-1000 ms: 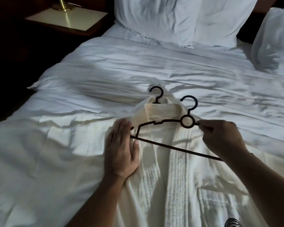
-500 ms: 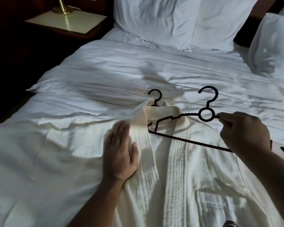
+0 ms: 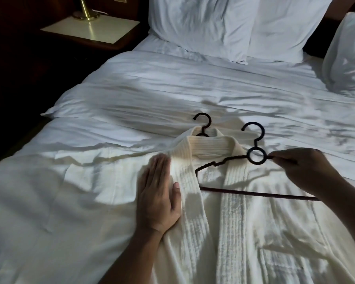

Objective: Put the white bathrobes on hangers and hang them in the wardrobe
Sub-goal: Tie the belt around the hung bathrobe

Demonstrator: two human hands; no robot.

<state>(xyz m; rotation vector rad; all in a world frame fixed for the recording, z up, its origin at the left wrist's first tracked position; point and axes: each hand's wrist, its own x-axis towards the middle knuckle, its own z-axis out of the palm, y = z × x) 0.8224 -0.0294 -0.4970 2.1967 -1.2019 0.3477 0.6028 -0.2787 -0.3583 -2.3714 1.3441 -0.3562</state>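
Bathrobe [image 3: 230,222] lies front-up on the bed [image 3: 172,89], collar [image 3: 209,144] toward the pillows [image 3: 203,27]. Left hand [image 3: 158,195] lies flat, fingers straight, pressing the lapel [image 3: 189,181]. Right hand [image 3: 307,173] pinches the loose hanger [image 3: 254,193] just beside its ring [image 3: 256,158], holding it over the neck opening. Another hook [image 3: 203,124] already pokes out behind the collar. Risks: the hanger's tip could snag the lapel, or the two hooks could tangle. Wardrobe not in view. No readable writing or brand.

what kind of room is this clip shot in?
Likely a hotel bedroom: a bed with white duvet, white pillows at its head, a brass lamp on a nightstand, and a white bathrobe laid out.
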